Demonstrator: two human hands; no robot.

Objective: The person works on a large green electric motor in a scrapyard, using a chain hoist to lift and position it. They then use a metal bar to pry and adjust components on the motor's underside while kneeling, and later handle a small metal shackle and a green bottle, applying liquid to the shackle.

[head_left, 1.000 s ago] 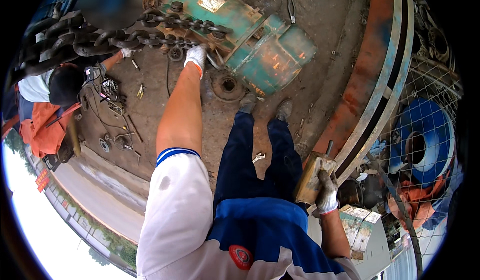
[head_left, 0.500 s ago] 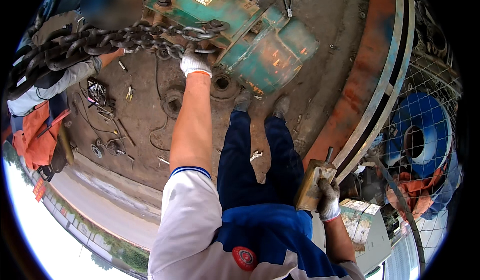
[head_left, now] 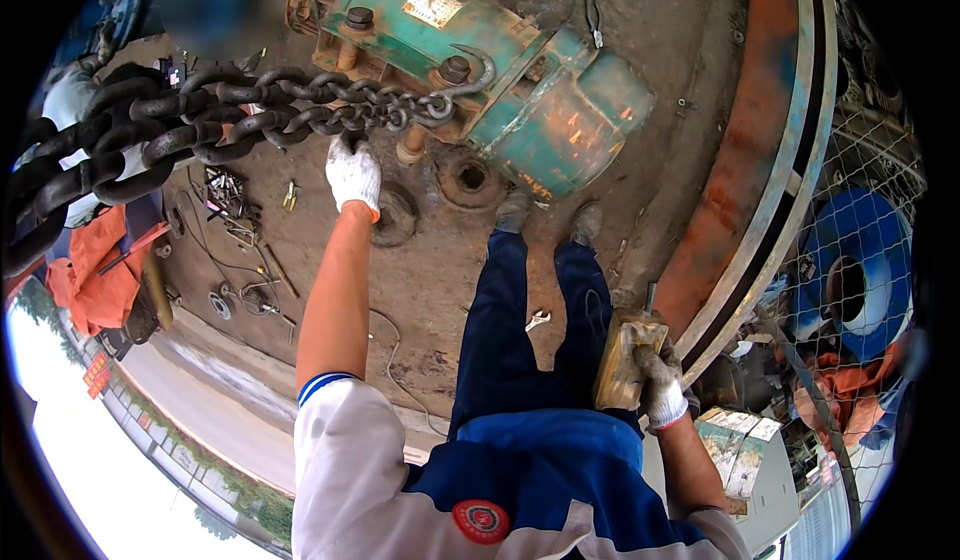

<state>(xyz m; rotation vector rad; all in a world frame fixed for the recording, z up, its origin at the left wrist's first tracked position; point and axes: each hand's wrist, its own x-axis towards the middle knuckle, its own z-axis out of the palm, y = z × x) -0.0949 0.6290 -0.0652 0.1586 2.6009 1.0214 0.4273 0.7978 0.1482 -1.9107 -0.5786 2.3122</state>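
Note:
My gloved left hand (head_left: 352,175) grips the lower strand of a heavy dark chain (head_left: 170,150) stretched from the left edge. A metal hook (head_left: 478,64) at the chain's right end lies by a large bolt (head_left: 453,70) on the green motor housing (head_left: 555,110); whether it is engaged I cannot tell. Below my left hand is a round flange (head_left: 395,215) on the ground. My gloved right hand (head_left: 660,385) holds a worn yellowish box (head_left: 622,360), apparently a control pendant, upright beside my right leg, with a short dark stem on top.
A co-worker (head_left: 75,110) is partly hidden behind the chains at left, near orange cloth (head_left: 90,270) and scattered tools (head_left: 225,195). Pliers (head_left: 594,22) and a wrench (head_left: 538,318) lie on the ground. A long rusty beam (head_left: 720,210) and netting over a blue ring (head_left: 860,270) line the right.
My left hand has moved left and back toward me, away from the hook. The hook now curves up beside the bolt. The co-worker is more hidden behind the chains.

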